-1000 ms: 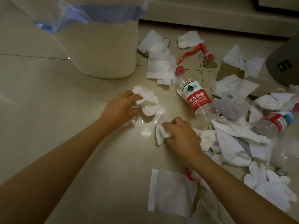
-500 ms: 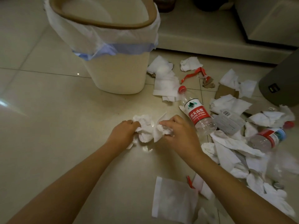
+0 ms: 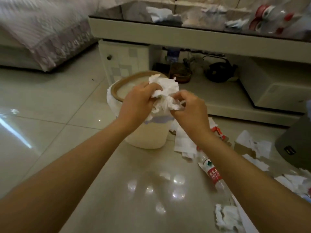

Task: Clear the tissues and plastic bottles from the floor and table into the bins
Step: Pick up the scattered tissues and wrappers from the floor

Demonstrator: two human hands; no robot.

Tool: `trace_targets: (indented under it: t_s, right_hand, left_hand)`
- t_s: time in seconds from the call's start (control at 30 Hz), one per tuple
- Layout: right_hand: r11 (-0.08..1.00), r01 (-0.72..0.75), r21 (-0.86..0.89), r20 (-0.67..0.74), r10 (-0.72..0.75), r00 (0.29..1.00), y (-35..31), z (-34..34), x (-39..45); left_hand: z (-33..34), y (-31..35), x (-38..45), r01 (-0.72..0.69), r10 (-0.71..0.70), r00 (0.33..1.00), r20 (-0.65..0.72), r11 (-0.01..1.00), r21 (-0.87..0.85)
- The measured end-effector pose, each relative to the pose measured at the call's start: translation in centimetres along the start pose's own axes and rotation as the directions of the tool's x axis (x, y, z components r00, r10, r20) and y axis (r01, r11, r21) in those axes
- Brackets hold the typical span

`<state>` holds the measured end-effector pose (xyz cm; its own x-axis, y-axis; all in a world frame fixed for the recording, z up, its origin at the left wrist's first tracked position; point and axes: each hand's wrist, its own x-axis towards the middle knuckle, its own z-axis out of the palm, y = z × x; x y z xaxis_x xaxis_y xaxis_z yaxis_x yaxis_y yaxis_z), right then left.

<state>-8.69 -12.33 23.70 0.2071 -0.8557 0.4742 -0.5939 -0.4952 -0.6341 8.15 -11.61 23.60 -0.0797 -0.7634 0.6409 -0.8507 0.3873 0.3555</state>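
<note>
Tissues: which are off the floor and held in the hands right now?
The crumpled white wad, gripped between the left hand and right hand above the cream bin. The other tissues lie on the floor.

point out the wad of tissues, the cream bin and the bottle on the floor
wad of tissues [image 3: 165,93]: head view, on the crumpled white middle between both hands
cream bin [image 3: 146,137]: head view, on its bare front wall below the liner
bottle [image 3: 213,174]: head view, on its red label

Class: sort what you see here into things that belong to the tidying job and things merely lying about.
Job: tissue wad held by left hand and right hand; cream bin; floor bottle; loose tissues.
Lying about: dark kettle; cardboard scrap; lace cover.
</note>
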Motion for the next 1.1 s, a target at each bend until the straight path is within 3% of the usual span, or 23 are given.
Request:
trace_targets:
  t_s: [0.13,0.27,0.37,0.4,0.47,0.6,0.77,0.93,1.1]
  right_hand:
    - [0.983,-0.049,0.178,0.009,0.048,0.999,-2.3,2.4,5.9]
    - [0.969,-0.135,0.205,0.151,0.105,0.983,-1.3,5.0,9.1]
    - [0.988,-0.155,0.025,0.319,0.139,0.938,-0.3,6.1,8.9]
    - [0.988,-0.143,-0.065,0.363,0.157,0.919,0.1,6.2,8.7]
    - [0.976,-0.095,-0.198,0.363,0.163,0.918,1.0,6.0,8.0]
    - [0.930,0.062,-0.363,0.296,0.052,0.954,0.6,3.1,5.5]
    - [0.919,0.066,-0.388,0.253,0.037,0.967,1.0,-1.5,-0.1]
    - [0.901,0.059,-0.429,0.257,0.059,0.965,3.3,-3.8,-6.6]
    - [0.855,0.088,-0.512,0.415,0.157,0.896,6.1,-6.8,-10.6]
  left_hand:
    - [-0.9,-2.7,5.1,0.166,-0.166,0.986,0.021,0.986,0.009]
    - [0.3,-5.6,6.6,0.260,-0.271,0.952,0.141,0.961,0.091]
    - [1.6,-7.3,6.4,0.323,-0.414,0.808,0.420,0.907,0.271]
    - [1.9,-7.7,6.3,0.309,-0.456,0.752,0.477,0.882,0.356]
    - [2.0,-7.4,6.1,0.280,-0.481,0.728,0.488,0.859,0.430]
    - [0.6,-4.6,5.3,0.189,-0.327,0.899,0.291,0.890,0.416]
    - [-0.1,0.2,0.6,0.003,-0.109,0.951,0.290,0.939,0.344]
    - [2.6,4.5,-5.0,-0.042,-0.049,0.909,0.415,0.977,0.209]
    - [6.3,6.9,-7.0,-0.070,-0.068,0.816,0.573,0.974,0.215]
